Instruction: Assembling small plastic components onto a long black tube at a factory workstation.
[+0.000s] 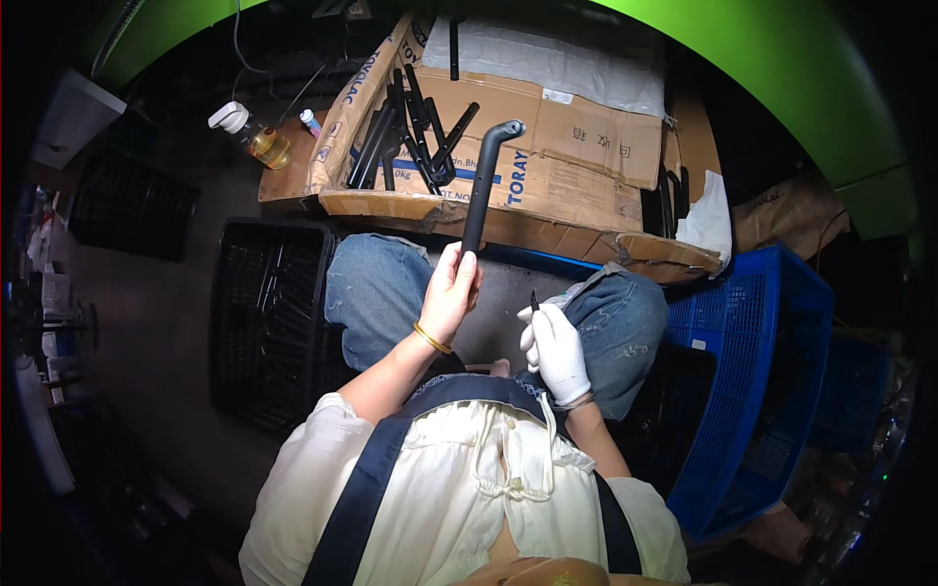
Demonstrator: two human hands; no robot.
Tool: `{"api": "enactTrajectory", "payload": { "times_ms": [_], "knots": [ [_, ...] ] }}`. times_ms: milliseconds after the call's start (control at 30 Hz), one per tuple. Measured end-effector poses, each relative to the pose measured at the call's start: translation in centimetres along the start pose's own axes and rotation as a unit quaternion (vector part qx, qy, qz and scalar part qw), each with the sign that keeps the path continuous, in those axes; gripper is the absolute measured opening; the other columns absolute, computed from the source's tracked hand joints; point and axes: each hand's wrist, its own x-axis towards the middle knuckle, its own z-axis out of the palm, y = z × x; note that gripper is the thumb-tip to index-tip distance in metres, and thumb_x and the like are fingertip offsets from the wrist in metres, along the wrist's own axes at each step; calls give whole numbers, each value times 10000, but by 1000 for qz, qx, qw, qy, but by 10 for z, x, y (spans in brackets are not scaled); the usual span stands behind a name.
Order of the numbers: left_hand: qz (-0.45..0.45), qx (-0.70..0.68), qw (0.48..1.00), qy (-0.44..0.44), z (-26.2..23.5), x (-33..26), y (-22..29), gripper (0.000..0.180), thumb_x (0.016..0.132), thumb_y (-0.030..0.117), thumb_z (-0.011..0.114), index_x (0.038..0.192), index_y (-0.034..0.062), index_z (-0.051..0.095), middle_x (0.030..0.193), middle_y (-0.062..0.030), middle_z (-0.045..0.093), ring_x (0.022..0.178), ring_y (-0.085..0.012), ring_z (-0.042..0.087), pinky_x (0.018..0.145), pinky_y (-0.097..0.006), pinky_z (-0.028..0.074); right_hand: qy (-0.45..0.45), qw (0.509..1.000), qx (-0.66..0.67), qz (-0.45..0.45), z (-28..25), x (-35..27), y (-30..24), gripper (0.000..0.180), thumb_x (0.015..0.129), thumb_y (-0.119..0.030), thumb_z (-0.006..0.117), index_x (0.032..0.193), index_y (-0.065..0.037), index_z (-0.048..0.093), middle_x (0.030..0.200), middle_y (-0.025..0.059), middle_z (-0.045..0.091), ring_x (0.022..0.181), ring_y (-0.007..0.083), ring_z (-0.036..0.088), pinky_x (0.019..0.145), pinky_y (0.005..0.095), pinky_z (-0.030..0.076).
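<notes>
My left hand (452,291), bare with a yellow bangle at the wrist, is closed round the lower end of a black bent tube (479,195). The tube stands tilted up over the cardboard, and its short curved end points right at the top. My right hand (556,354) wears a white glove and pinches a slim black pointed tool (534,302); its exact kind is too small to tell. The tool is apart from the tube. Several similar black tubes (415,127) lie in a loose pile at the left of the open cardboard box (586,215).
A black crate (223,322) with dark parts stands at my left, a blue plastic crate (718,303) at my right. Left of the box are a bottle of yellow liquid (266,145) and a small capped tube (310,121). More black tubes (668,203) lie at the box's right end.
</notes>
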Motion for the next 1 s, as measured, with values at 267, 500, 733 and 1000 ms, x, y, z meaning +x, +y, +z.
{"api": "enactTrajectory", "payload": {
  "times_ms": [267,500,733,1000],
  "knots": [
    [-54,-62,995,-50,11,-18,14,360,1061,388,392,1212,97,542,698,21,491,544,-45,442,486,-181,364,22,971,-155,-180,7,-1,-13,203,983,-106,478,913,-2,637,806,110,610,779,131,605,713,290,470],
    [-36,-123,984,-126,15,-35,22,289,1054,288,433,1265,93,461,840,-31,539,586,-56,474,476,-188,382,-30,983,-162,-87,15,-11,-46,165,991,-156,513,970,-17,600,627,101,583,517,239,581,519,327,462],
    [-33,-110,981,-157,10,-51,28,432,1055,253,434,1439,91,316,896,-20,522,583,-45,434,472,-184,359,14,861,-312,-402,14,-1,-39,136,977,-147,527,940,-32,590,731,136,616,614,307,613,585,384,498],
    [-61,-45,983,-167,13,-61,39,490,1037,182,481,1484,87,305,869,43,497,624,-12,397,528,-165,321,0,907,-333,-257,28,-13,-55,120,971,-187,539,949,-80,588,773,158,636,704,371,643,608,432,514]
  ]
}}
